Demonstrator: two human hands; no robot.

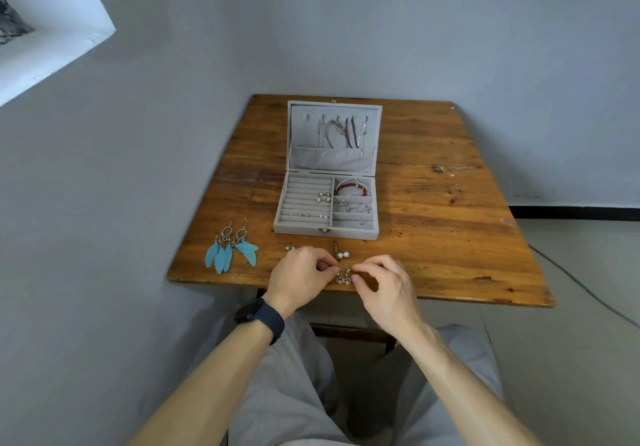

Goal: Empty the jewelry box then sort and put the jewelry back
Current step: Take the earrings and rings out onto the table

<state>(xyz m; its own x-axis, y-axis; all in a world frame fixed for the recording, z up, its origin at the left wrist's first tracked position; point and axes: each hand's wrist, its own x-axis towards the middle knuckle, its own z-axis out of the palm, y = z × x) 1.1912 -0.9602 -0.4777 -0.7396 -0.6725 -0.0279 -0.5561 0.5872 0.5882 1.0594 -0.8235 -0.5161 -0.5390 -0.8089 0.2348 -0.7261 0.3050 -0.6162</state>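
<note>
Square brown wooden bench [450,203], worn plank top, scratched, with dark stains and a knot toward the far right. Left edge sits close against the pale grey-blue plaster wall [346,30]; the same wall colour runs behind the far edge. White window recess [52,47] upper left, the brightest spot; light elsewhere soft and even. Right side: black skirting strip [571,212] at the wall foot, pale tiled floor [571,255], thin grey cable [588,293] trailing across it.
</note>
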